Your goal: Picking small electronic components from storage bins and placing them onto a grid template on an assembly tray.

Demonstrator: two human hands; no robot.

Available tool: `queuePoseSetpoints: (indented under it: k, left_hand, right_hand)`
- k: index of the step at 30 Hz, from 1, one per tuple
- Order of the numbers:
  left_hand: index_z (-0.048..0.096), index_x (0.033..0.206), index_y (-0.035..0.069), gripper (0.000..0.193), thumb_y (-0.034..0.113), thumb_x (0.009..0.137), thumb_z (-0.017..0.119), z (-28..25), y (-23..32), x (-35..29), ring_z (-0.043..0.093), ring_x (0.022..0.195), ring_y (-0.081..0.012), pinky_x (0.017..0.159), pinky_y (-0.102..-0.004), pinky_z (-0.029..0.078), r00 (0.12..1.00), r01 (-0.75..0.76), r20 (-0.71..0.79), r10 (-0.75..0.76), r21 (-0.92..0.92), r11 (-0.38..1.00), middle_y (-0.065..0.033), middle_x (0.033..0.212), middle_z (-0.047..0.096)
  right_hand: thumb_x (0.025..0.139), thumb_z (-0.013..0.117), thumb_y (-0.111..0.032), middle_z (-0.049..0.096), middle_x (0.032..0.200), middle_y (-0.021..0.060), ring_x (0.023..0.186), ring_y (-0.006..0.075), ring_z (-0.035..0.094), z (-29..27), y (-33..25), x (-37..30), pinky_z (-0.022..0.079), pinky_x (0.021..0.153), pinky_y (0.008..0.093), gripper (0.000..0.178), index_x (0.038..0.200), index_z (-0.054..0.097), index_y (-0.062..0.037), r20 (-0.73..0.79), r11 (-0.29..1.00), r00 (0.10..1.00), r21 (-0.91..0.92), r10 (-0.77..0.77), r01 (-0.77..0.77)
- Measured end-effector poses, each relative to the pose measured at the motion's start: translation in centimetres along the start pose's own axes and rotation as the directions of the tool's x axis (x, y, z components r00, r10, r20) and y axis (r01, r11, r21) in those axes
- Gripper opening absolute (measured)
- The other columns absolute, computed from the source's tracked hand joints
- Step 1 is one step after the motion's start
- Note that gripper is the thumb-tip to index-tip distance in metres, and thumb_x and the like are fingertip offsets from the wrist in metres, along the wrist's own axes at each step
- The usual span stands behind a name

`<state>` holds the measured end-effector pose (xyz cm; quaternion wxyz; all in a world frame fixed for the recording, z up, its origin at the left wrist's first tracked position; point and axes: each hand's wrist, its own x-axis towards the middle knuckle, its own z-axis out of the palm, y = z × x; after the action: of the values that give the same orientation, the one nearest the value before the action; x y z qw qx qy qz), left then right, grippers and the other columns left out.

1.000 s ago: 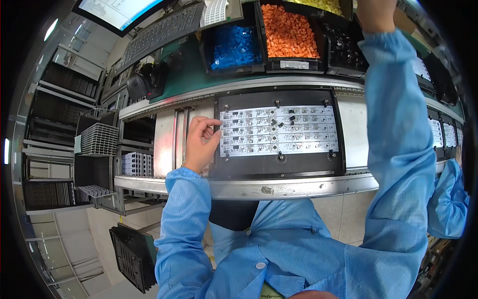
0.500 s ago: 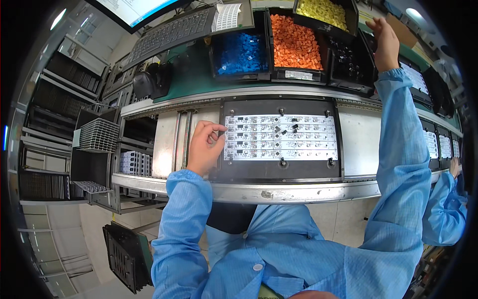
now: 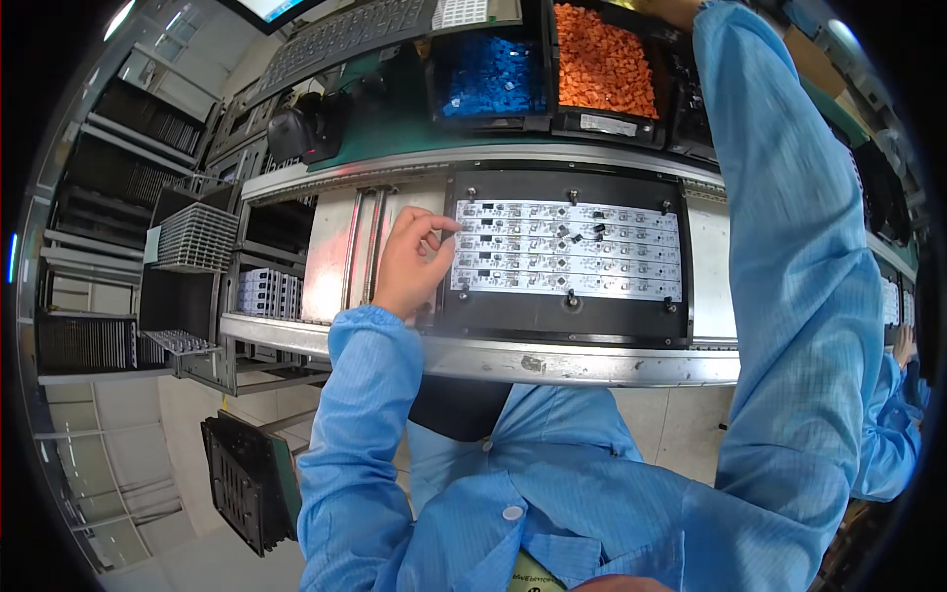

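My left hand point(image 3: 412, 259) is at the left end of a panel of white circuit boards point(image 3: 567, 249), its fingers curled in toward the thumb; anything in them is too small or hidden to make out. The boards lie in rows in a black fixture point(image 3: 552, 318). Several small black parts point(image 3: 598, 232) sit loose or tilted on the upper rows, right of the middle. My right arm stretches far forward. At the top edge my right hand point(image 3: 673, 10) is partly cut off, its fingers out of sight, beside the bin of yellow parts point(image 3: 623, 3).
Bins of blue parts point(image 3: 491, 79) and orange parts point(image 3: 604, 67) stand behind the metal rail point(image 3: 592, 367). A keyboard point(image 3: 345, 39) and a black scanner-like device point(image 3: 291, 133) are at the back left. Racks point(image 3: 192, 242) stand left. At the right, another person's sleeve point(image 3: 888, 434) shows.
My right hand has moved left and farther forward, toward the yellow bin and partly out of the picture. The view has shifted slightly. My left hand stays beside the boards.
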<state>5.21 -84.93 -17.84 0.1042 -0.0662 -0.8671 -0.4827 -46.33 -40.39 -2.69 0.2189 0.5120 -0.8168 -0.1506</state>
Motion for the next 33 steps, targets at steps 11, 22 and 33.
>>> queuePoseSetpoints:
  k: [11,22,33]
  left_hand:
    - [0.075,0.108,0.008,0.021,0.0,0.088,0.071,-3.4,-1.4,-2.2,0.056,0.083,-0.0076,0.074,-0.022,0.042,0.996,0.072,-0.066,-0.064,0.115,0.991,0.0004,0.105,0.058]
    - [0.071,0.12,0.009,0.028,0.011,0.092,0.073,0.6,5.4,0.8,0.065,0.109,-0.0261,0.095,-0.0374,0.051,0.975,-0.042,-0.209,0.08,0.18,0.983,-0.0081,0.112,0.066]
    - [0.055,0.137,-0.003,0.034,0.019,0.114,0.045,10.5,9.8,5.9,0.061,0.096,-0.0163,0.078,-0.0265,0.051,0.717,0.696,0.669,-0.197,-0.703,0.147,-0.0108,0.116,0.062]
  right_hand:
    - [0.083,0.077,-0.017,0.075,0.091,0.0216,0.085,0.0392,0.073,-13.8,-15.0,2.6,0.058,0.078,0.0459,0.015,0.094,0.082,-0.009,-0.207,0.752,0.738,0.359,0.642,-0.553]
    - [0.103,0.072,-0.02,0.073,0.098,-0.0004,0.087,0.0077,0.065,-16.1,-30.7,-7.0,0.054,0.076,0.0246,0.019,0.11,0.074,-0.0024,-0.201,0.457,0.86,0.889,0.469,-0.041]
    - [0.103,0.069,-0.012,0.074,0.101,0.0066,0.089,0.0148,0.071,-16.3,-30.2,-12.2,0.057,0.078,0.0286,0.015,0.113,0.072,-0.0015,-0.261,0.568,0.636,0.748,0.726,-0.342]
